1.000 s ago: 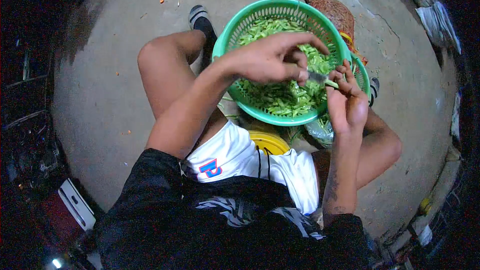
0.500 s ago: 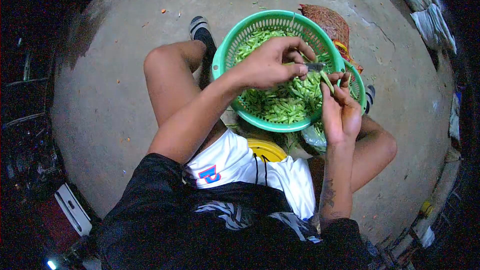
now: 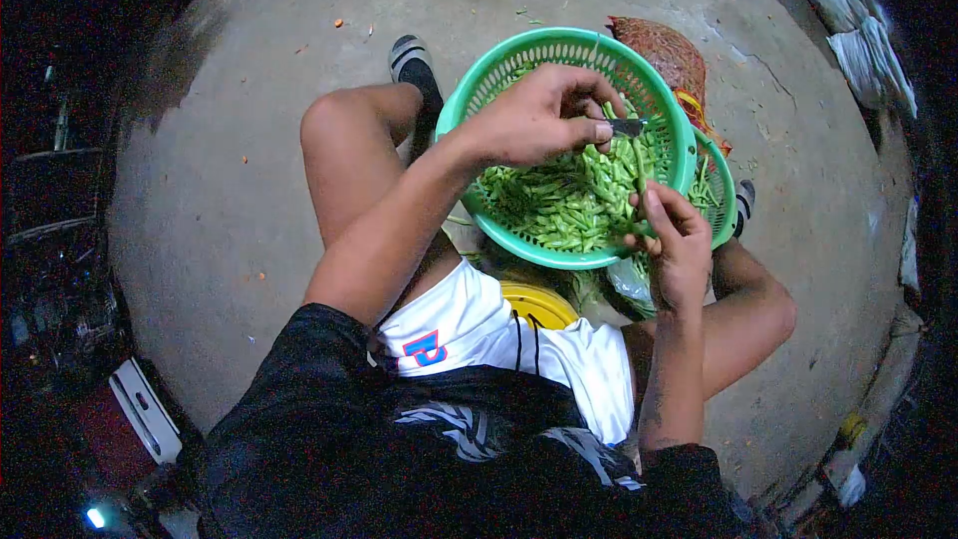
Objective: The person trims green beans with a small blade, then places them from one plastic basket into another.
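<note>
My left hand (image 3: 544, 120) is over the green basket (image 3: 449, 125), closed on a small dark-bladed knife (image 3: 629, 127). The blade points right, close to the top of a long green bean (image 3: 641, 162). My right hand (image 3: 679, 240) is closed on that bean near the basket's right rim, holding it roughly upright between thumb and fingers. Below both hands, many cut green bean pieces (image 3: 569, 210) fill much of the basket.
A second green basket (image 3: 720, 225) with beans stands partly under the first. Behind is a reddish mesh sack (image 3: 664, 55). A yellow round object (image 3: 539, 304) and a clear plastic bag (image 3: 631, 284) lie near my legs. White sacks (image 3: 858, 35) line the far right.
My right hand has turned from palm-up to a pinch and moved slightly lower. The bean is now more upright and extends toward the blade. My left hand stays nearly in place.
</note>
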`<state>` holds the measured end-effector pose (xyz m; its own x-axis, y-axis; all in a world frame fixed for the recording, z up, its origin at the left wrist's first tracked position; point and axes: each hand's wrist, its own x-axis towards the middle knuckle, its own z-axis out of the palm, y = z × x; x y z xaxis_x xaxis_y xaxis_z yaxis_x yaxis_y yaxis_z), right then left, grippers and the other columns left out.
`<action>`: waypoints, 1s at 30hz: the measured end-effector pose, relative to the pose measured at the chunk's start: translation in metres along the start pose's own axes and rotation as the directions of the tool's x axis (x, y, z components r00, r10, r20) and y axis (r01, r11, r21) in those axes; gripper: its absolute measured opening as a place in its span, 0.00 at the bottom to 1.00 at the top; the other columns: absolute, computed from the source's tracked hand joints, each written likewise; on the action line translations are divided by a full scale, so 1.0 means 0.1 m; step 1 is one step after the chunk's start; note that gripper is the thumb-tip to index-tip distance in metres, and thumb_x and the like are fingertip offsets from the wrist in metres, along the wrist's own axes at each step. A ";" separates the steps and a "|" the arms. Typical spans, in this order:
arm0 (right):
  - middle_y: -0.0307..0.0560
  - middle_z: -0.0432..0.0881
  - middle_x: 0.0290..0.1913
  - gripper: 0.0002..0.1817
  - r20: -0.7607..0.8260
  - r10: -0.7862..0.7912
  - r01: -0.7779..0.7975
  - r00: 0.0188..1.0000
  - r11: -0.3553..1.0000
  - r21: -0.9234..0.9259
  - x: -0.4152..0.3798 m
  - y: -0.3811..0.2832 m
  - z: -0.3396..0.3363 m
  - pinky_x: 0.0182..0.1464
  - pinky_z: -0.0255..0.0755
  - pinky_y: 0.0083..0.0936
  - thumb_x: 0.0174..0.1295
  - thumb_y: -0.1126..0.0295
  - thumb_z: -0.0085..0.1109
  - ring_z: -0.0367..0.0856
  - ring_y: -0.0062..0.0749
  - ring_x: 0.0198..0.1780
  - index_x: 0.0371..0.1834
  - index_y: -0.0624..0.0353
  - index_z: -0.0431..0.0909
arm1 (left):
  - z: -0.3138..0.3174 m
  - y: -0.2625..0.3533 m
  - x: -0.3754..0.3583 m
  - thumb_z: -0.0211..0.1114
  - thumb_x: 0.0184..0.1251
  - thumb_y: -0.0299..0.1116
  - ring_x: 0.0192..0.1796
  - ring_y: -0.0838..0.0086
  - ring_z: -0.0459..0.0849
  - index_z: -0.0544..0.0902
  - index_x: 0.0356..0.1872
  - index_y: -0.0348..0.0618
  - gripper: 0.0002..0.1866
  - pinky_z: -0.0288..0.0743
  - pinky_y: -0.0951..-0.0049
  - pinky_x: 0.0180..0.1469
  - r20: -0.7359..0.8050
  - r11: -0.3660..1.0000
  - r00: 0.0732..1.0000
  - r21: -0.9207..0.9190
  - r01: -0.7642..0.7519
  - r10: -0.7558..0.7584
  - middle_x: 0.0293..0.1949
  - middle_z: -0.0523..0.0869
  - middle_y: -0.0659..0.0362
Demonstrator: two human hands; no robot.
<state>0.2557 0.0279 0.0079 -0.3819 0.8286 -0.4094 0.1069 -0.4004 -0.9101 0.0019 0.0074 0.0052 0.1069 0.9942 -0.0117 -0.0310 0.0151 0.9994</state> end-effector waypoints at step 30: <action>0.42 0.90 0.40 0.12 -0.041 -0.110 0.109 0.993 0.994 -0.022 0.05 0.12 -0.07 0.29 0.76 0.15 0.70 0.68 0.68 0.83 0.17 0.36 0.51 0.64 0.87 | -0.11 -0.08 0.10 0.67 0.62 0.19 0.44 0.78 0.85 0.81 0.53 0.38 0.17 0.79 0.75 0.49 0.115 1.000 0.993 -0.001 -0.028 0.028 0.42 0.86 0.61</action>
<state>0.2612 0.0303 -0.0054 -0.3530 0.8831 -0.3090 0.0850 -0.2986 -0.9506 -0.0077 0.0180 -0.0031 0.2200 0.9753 0.0202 -0.0347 -0.0128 0.9993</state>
